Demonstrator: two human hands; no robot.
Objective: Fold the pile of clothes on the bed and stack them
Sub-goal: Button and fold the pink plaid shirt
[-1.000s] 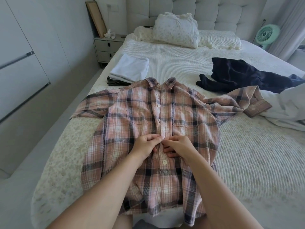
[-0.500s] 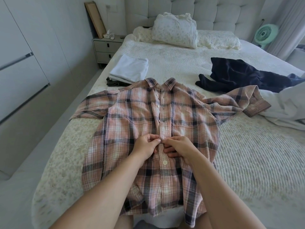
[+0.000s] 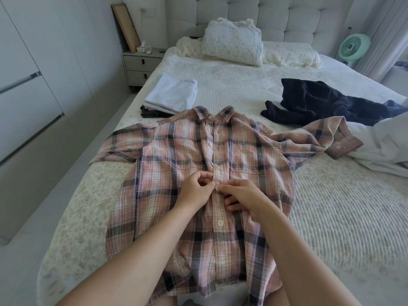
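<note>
A pink plaid shirt (image 3: pixel 172 155) lies front-up across the bed (image 3: pixel 331 217), sleeves spread to both sides, hem hanging over the near edge. My left hand (image 3: pixel 195 191) and my right hand (image 3: pixel 242 195) meet at the button placket in the middle of the shirt, each pinching the fabric there. Behind the shirt on the left sits a folded stack (image 3: pixel 172 96), white cloth on top of a dark piece. A crumpled navy garment (image 3: pixel 326 102) lies at the right, and a rumpled white garment (image 3: pixel 384 146) lies at the right edge under the shirt's cuff.
Pillows (image 3: pixel 231 47) rest against the tufted headboard. A grey nightstand (image 3: pixel 141 65) with a leaning frame stands left of the bed, white wardrobe doors (image 3: pixel 26 85) beyond it. A mint fan (image 3: pixel 353 46) stands at the back right beside curtains.
Both hands stay at the placket; my fingertips have shifted slightly, now pinching closer together at the button line. The shirt lies as before.
</note>
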